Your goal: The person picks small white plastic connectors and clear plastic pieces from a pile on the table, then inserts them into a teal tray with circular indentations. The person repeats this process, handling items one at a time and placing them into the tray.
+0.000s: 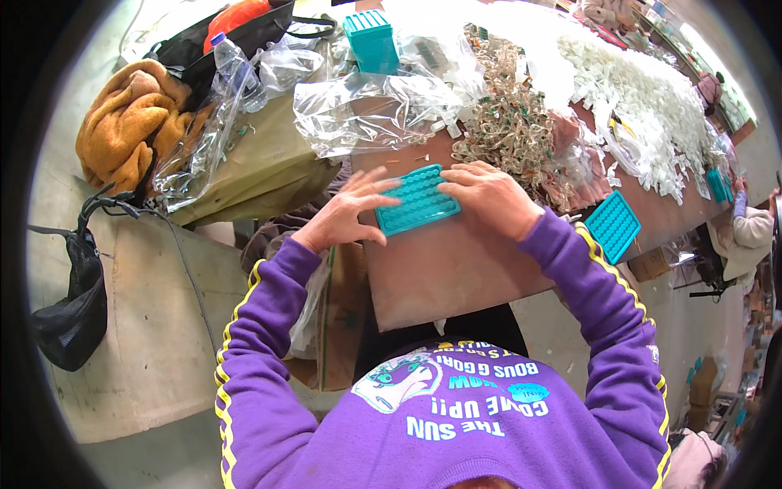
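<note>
A shallow teal tray (418, 204) with rows of small hollows lies on the reddish-brown table (448, 281) in front of me. My left hand (352, 210) is at the tray's left side, its fingers spread and slightly blurred. At the opposite side, my right hand (489, 194) grips the tray's upper right edge, the fingers together and the thumb out of sight. A second teal tray (612, 227) sits at the table's right edge, beside my right forearm. Beyond my hands is a heap of small clear and brownish looped pieces (507, 110).
A teal tray stack (372, 47) stands at the back, behind a crumpled clear plastic bag (342, 118). White translucent pieces (643, 98) are heaped at the far right. Leftward are a plastic bottle (236, 63), a mustard-coloured cloth (134, 122) and a hanging black bag (72, 297). Other people work at right.
</note>
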`<action>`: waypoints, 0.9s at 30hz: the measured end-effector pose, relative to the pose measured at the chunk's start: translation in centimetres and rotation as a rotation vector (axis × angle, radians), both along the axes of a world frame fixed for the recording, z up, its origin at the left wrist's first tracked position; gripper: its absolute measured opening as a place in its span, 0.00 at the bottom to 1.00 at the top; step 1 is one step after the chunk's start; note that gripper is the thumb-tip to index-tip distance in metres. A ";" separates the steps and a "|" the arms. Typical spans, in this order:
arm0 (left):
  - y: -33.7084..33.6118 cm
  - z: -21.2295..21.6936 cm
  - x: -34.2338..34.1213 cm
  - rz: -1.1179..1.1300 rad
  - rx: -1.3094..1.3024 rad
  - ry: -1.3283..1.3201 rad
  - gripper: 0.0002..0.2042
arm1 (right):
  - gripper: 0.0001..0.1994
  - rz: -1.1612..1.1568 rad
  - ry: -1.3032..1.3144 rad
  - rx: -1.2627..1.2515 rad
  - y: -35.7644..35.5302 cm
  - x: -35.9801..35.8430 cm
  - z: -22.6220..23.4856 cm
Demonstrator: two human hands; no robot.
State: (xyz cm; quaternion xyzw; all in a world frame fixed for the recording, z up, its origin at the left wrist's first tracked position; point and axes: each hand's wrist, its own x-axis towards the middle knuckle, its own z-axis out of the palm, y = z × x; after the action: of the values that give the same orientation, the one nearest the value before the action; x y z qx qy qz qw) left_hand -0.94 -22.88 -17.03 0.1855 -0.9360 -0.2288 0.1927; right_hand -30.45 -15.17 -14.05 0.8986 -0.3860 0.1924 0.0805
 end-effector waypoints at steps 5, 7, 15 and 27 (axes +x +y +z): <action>2.4 -0.8 -3.7 0.334 -0.085 -0.211 0.47 | 0.18 -0.112 -0.337 0.155 5.8 -0.4 1.6; 2.4 -1.3 -4.8 0.366 -0.070 -0.248 0.44 | 0.16 -0.134 -0.423 0.196 7.8 -0.4 1.1; 0.4 -2.1 -6.9 0.224 -0.198 -0.099 0.38 | 0.08 -0.289 -0.604 0.166 12.6 -1.3 -1.7; 0.3 -2.2 -6.5 0.191 -0.193 -0.063 0.36 | 0.08 -0.375 -0.301 0.118 4.8 0.5 -4.5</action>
State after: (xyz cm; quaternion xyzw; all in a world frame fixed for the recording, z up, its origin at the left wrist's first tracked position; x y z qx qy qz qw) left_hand -7.44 -22.61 -19.26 0.2616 -0.9373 -0.1124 0.2009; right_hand -29.98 -10.35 -18.60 0.7755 -0.5642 0.2832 0.0038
